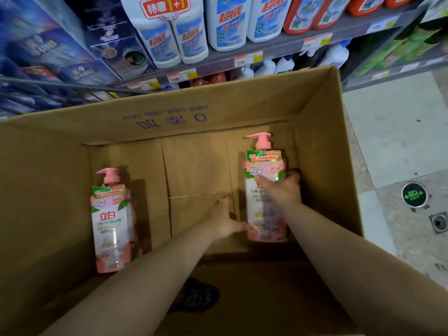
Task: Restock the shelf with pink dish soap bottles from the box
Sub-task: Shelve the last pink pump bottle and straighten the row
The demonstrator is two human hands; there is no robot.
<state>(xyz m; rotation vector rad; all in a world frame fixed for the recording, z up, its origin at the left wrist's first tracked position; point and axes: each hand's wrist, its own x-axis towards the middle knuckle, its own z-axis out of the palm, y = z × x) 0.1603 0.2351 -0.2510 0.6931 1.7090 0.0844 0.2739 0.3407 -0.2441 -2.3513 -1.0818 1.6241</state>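
A large open cardboard box (pixel 322 132) fills the view, with two pink pump dish soap bottles inside. One pink bottle (pixel 112 221) lies by the left wall, untouched. The other pink bottle (pixel 264 166) lies near the right wall. My right hand (pixel 283 187) is wrapped over its middle. My left hand (pixel 228 219) touches its lower end with the thumb and fingers spread along its side. Both arms reach down into the box.
Shelves (pixel 266 50) stand beyond the box, holding white and blue detergent bottles (pixel 228 23), orange bottles (pixel 305 13) and blue cartons (pixel 48 49) at left. Tiled floor (pixel 392 141) with a green exit marker (pixel 413 194) and a drain (pixel 439 221) lies to the right.
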